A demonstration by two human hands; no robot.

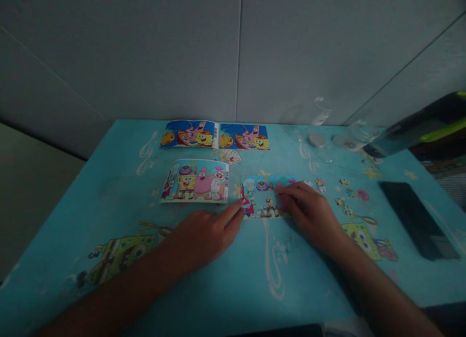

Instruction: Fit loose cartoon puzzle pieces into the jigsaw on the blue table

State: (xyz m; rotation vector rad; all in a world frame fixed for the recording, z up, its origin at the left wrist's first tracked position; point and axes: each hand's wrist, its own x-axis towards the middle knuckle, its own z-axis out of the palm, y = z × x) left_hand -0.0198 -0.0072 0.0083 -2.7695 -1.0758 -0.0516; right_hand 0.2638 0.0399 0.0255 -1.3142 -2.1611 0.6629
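A small cartoon jigsaw puzzle (262,193) lies partly assembled on the blue printed table (109,191). My left hand (207,232) rests flat on the table with the index finger stretched out, its tip touching the puzzle's lower left corner. My right hand (309,210) lies over the puzzle's right side, fingers curled down and pressed on the pieces there. A printed reference card (195,180) with the same cartoon scene sits just left of the puzzle.
Two more cartoon pictures (214,134) lie side by side at the table's far edge. Loose puzzle pieces (344,201) are scattered right of my right hand. A dark phone (417,218) lies at the right. A clear plastic container and round lid (316,139) stand behind.
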